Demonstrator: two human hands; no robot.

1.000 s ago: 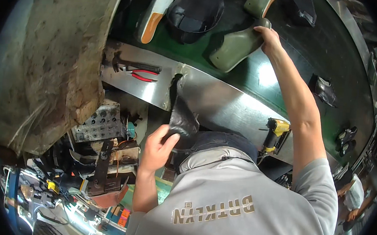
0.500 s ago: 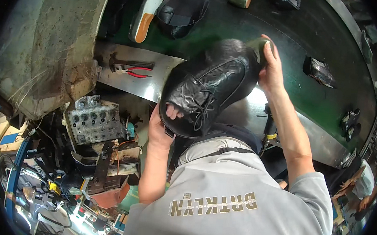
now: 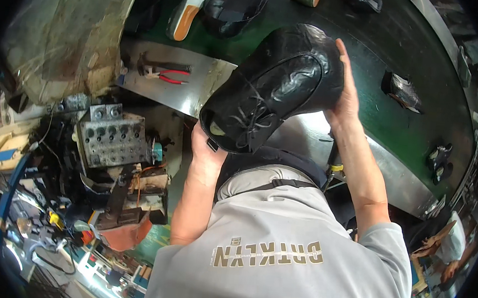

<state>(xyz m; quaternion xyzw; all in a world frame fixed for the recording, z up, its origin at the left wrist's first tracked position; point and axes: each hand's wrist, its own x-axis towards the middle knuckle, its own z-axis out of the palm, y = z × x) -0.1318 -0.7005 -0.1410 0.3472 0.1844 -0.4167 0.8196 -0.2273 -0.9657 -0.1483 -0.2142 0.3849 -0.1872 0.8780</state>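
A black leather lace-up shoe upper [image 3: 280, 77] is held up in front of me, its laces tied and its opening toward my left. My left hand [image 3: 208, 147] grips the upper at the opening end, with most of its fingers hidden beneath. Inside the opening a small pale greenish patch [image 3: 217, 130] shows; I cannot tell what it is. At the rounded toe end, my right hand [image 3: 345, 95] is wrapped round the leather from the right, its fingers partly hidden behind.
A green belt surface [image 3: 367, 53] carries a white-and-orange sole [image 3: 190, 12], a black shoe piece [image 3: 235, 10] and a dark crumpled piece [image 3: 404, 91]. Red-handled pliers [image 3: 169, 76] and a hammer [image 3: 167, 65] lie on the metal ledge [image 3: 143, 87]. A control box [image 3: 115, 140] stands left. Another person's hand [image 3: 449, 271] shows far right.
The upper has been raised and tilted, away from my body. The greenish piece by my right hand no longer shows there. My left fingers, seen in the opening before, are out of sight.
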